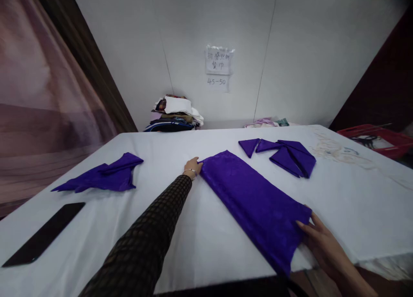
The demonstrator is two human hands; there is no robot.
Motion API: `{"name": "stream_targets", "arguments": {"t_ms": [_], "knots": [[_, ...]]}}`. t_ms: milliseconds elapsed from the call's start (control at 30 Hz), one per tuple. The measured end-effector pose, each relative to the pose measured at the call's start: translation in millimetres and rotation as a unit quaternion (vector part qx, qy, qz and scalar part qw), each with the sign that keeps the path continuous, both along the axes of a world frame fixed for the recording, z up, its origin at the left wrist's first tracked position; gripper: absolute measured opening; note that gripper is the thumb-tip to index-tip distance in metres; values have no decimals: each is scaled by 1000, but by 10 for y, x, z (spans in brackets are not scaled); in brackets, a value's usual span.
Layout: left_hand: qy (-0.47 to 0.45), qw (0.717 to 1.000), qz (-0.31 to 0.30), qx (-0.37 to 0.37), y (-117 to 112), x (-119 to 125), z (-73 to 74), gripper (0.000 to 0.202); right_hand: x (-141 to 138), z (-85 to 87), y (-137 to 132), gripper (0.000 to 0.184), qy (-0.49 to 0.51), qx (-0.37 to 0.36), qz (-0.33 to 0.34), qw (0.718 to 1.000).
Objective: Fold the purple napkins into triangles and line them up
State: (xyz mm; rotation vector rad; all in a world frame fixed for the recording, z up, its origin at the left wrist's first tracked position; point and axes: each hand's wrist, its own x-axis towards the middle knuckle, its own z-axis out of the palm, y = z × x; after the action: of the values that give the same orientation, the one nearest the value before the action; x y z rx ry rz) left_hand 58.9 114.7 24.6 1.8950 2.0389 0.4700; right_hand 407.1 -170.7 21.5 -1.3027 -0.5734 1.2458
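while the purple cloth (pixel 250 198) lies stretched long, its edges want squaring

held near both ends, the cloth sits at the middle of the white table (pixel 203 228), slanting from the far left toward the near right, its near end reaching the table's front edge. the left hand (pixel 192 166) is nearly closed, fingertips pinching the far left corner. the right hand (pixel 318 232) is partly open, thumb on top and fingers beyond the edge, with a light hold on the near right corner.

judging by the long strip and its rounded left edge, the step in hand looks like lining up a lengthwise fold. the next move would call for an even pull between the two corners and a smoothing of the layers before any further fold.

beyond the strip lie folded purple triangles (pixel 300 153); to the left, a crumpled purple cloth (pixel 109 176) rests well apart, near a dark flat slab (pixel 45 234) that shows no readable brand.

on the wall, an upper paper (pixel 218 60) carries two handwritten lines of chinese characters: the first seems to begin 折叠, "fold", and the second looks like 餐巾, "napkin". below it, a lower paper (pixel 217 83) reads "45-50".
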Motion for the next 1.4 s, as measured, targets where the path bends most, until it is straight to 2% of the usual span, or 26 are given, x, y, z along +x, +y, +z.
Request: {"name": "stream_targets", "arguments": {"t_ms": [100, 167, 300, 433, 500, 600, 700, 800, 933, 1100, 1200, 1267, 1333, 1400], "knots": [[-2, 1000, 12, -9, -26, -24, -25, 32, -6, 16, 31, 74, -9, 6, 8, 1000], [-3, 1000, 25, -6, -99, -143, -27, 29, 10, 6, 95, 68, -19, 9, 32, 999], [1, 998, 67, -1, -402, -655, 18, 27, -15, 0, 398, 65, -61, -4, 77, 995], [12, 993, 114, -15, -974, -1279, 67, 26, -205, 86, 922, 71, -86, 5, 136, 987], [9, 993, 109, -43, -1343, -1509, 65, 27, -302, 125, 1195, 71, -101, 16, 159, 982], [-29, 994, 73, -80, -1854, -1692, 49, 31, -371, 119, 1509, 69, -143, 11, 148, 978], [-85, 990, 60, -91, -2121, -1719, 57, 32, -365, 56, 1646, 66, -174, -13, 160, 972], [-133, 985, 75, -80, -2059, -1654, 93, 29, -340, 6, 1637, 68, -207, -18, 159, 965], [-196, 972, 115, -62, -1651, -1537, 125, 24, -311, 9, 1543, 66, -218, -9, 173, 960], [-185, 971, 147, -42, -1156, -1490, 101, 30, -350, 42, 1411, 60, -206, 18, 199, 958], [-164, 972, 164, -33, -990, -1487, 96, 34, -430, 33, 1320, 51, -264, 80, 197, 941], [-159, 974, 159, -32, -931, -1492, 91, 28, -499, 22, 1222, 41, -380, 135, 173, 899], [-168, 973, 156, -31, -909, -1508, 69, 17, -581, 15, 1076, 33, -513, 183, 180, 819], [-203, 966, 157, -20, -911, -1533, 26, 10, -674, 11, 902, 34, -595, 235, 248, 727]]}}
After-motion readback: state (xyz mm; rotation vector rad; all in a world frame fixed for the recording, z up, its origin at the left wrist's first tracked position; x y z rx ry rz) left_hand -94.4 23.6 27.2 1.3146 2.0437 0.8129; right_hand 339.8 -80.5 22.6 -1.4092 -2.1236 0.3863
